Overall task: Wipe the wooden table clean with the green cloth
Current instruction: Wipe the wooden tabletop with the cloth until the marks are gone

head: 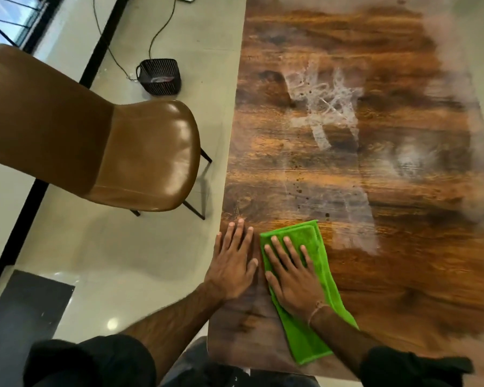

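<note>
The wooden table [403, 275] fills the right half of the view. White smears [324, 107] and small dark specks mark its middle, and a paler streak runs down toward the near side. A folded green cloth [313, 238] lies flat near the table's front left corner. My right hand [291, 277] presses on the cloth with its fingers straight and spread. My left hand [235, 261] rests flat on the bare wood just left of the cloth, at the table's left edge.
A brown leather chair [123, 146] stands on the tiled floor to the left of the table. Behind it sit a small black mesh bin [158, 76] and a cable. A dark mat [25, 308] lies at the lower left.
</note>
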